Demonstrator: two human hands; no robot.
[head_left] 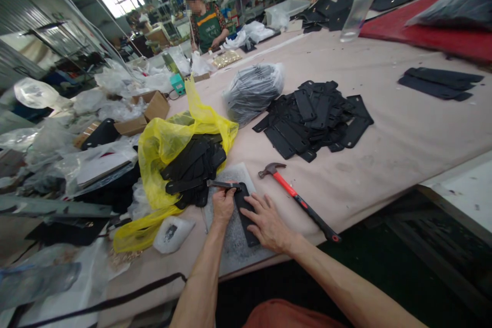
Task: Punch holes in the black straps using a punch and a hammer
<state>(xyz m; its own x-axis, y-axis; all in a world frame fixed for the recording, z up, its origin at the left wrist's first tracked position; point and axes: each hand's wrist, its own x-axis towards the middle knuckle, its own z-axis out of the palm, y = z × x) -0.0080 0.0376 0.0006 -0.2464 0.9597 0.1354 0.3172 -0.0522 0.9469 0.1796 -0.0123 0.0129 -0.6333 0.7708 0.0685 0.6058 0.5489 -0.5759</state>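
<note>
A black flat strip (246, 218) lies lengthwise on a grey speckled board (230, 251) at the table's near edge. My left hand (223, 205) is closed round a dark metal tool (222, 184), whose one end rests over the strip's far end. With fingers spread, my right hand (268, 220) lies flat on the strip's right side. To the right of the board is a claw hammer (294, 195) with a red and black handle. Left of the board, a yellow bag (156, 146) stands open with black pieces (198, 164) in it.
Beyond the hammer lies a heap of black pieces (317, 118), beside a filled clear bag (253, 92). Several black strips (440, 82) lie at the right. Clear bottle (357, 15) stands farther back. A person (207, 23) is across the table.
</note>
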